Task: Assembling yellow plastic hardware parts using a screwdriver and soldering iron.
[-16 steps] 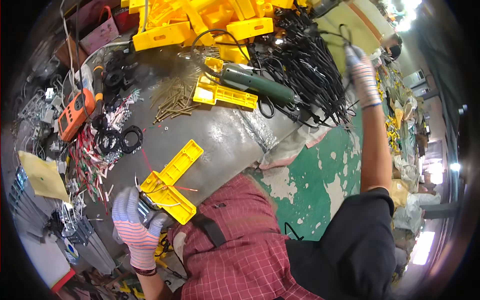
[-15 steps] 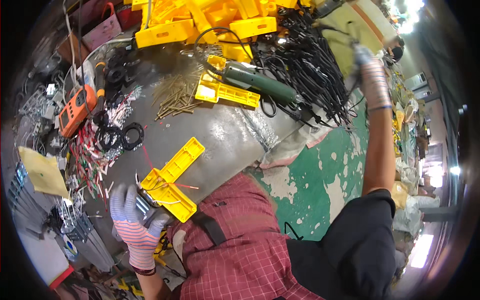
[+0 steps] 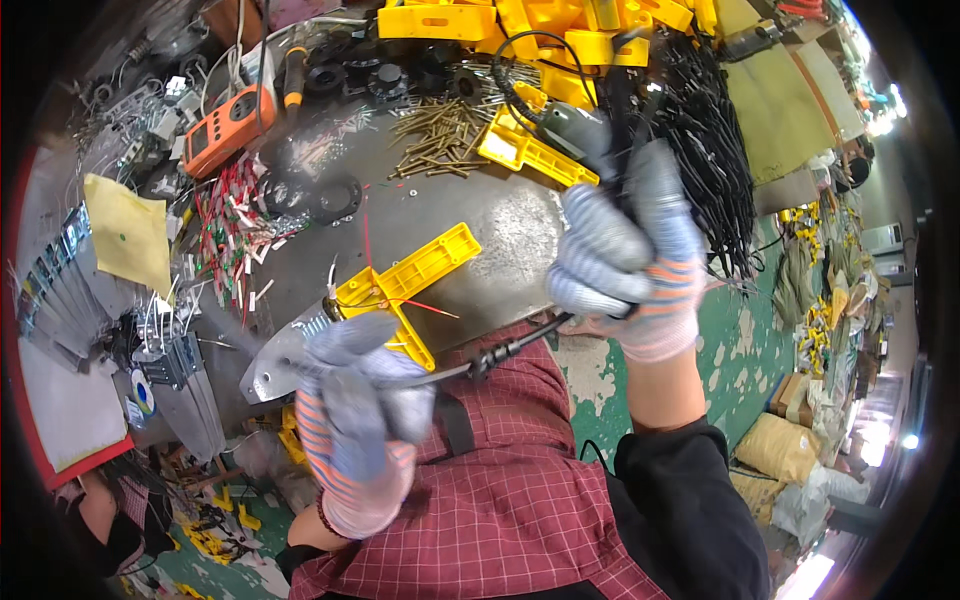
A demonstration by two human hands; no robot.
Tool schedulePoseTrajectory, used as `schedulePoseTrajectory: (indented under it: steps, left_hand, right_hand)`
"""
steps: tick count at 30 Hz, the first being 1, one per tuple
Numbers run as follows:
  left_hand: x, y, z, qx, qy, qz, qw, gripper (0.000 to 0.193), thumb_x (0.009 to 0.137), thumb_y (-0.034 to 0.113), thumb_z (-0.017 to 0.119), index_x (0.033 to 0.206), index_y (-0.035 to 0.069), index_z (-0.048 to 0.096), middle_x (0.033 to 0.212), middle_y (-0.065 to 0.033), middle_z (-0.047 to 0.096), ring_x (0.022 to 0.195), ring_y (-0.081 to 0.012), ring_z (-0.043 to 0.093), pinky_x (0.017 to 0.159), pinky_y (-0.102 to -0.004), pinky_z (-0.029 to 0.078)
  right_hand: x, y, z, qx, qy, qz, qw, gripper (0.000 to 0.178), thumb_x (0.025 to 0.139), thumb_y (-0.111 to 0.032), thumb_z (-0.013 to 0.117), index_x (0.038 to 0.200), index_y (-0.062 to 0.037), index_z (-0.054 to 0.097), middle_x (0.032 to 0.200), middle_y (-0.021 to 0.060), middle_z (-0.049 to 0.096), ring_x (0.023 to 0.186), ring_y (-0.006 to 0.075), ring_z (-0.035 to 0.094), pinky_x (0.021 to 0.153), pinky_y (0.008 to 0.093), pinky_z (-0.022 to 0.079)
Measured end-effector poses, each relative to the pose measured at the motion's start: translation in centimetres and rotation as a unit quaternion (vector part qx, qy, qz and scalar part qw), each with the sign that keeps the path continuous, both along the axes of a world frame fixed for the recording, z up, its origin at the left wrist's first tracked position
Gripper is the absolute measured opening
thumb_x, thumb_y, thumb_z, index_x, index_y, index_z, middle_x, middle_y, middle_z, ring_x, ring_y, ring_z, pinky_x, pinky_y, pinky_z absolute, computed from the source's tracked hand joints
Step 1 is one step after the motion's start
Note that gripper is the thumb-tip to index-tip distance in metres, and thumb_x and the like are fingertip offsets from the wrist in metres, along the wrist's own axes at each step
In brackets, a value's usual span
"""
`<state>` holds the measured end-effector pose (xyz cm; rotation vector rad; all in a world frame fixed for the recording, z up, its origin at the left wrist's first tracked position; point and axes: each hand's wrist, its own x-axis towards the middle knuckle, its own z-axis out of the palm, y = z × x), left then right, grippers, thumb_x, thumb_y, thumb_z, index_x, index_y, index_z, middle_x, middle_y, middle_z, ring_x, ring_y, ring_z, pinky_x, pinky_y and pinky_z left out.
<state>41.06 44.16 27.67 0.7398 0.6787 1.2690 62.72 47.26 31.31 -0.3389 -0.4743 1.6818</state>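
Observation:
A black cable with a ribbed strain-relief sleeve stretches between my two gloved hands, in front of the checked apron. My left hand pinches its left end. My right hand, blurred by motion, is closed around the cable farther along, and a loop of it rises above the fist. Just beyond my left hand lies an opened yellow plastic housing half, with red and white wires and a small metal part in it. A grey metal plate sticks out beside it, partly hidden by my left hand.
Across the table are loose screws, a green power screwdriver by another yellow housing, and a heap of yellow housings. Black cables lie in a bundle at right. An orange meter and cut wires lie left.
My right hand has come back from the cable bundle at far right, bringing a black cable. My left hand has moved right from beside the yellow housing and closed on the cable's end.

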Motion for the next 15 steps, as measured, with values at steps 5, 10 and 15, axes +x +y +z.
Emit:
schedulePoseTrajectory:
  steps: [5, 10, 15]
  left_hand:
    - [-0.8, -0.1, -1.8, -0.03, 0.102, -0.075, 0.992, 0.024, 0.101, 0.023, 0.054, 0.105, 0.001, 0.06, 0.081, -0.0029, 0.057, 0.065, -0.007, 0.051, 0.057, -0.0234, 0.042]
    - [0.5, -1.0, -4.0, 0.018, 0.182, -0.208, 0.961, 0.02, 0.102, 0.02, 0.052, 0.107, 0.003, 0.062, 0.076, 0.0, 0.057, 0.065, -0.0074, 0.053, 0.062, -0.0235, 0.045]
    - [0.5, -1.7, -5.2, 0.058, 0.235, -0.159, 0.957, 0.016, 0.099, 0.014, 0.058, 0.109, 0.003, 0.061, 0.08, -0.0029, 0.061, 0.07, -0.0119, 0.059, 0.065, -0.0277, 0.049]
  right_hand:
    - [3.9, -0.5, -6.0, -0.177, -0.388, 0.009, 0.904, 0.053, 0.095, -0.04, 0.064, 0.128, -0.0002, 0.057, 0.073, 0.0027, 0.053, 0.058, 0.0137, 0.053, 0.055, 0.027, 0.042]
    - [1.4, -2.0, -6.0, 0.133, -0.835, -0.256, 0.468, 0.037, 0.086, -0.017, 0.068, 0.12, -0.0025, 0.062, 0.099, 0.0189, 0.066, 0.09, 0.0368, 0.064, 0.083, 0.0402, 0.051]
    - [-4.7, -2.9, -3.0, 0.051, -0.625, 0.039, 0.778, 0.025, 0.092, -0.02, 0.066, 0.108, -0.0003, 0.067, 0.092, 0.0136, 0.068, 0.087, 0.0206, 0.066, 0.079, 0.0333, 0.051]
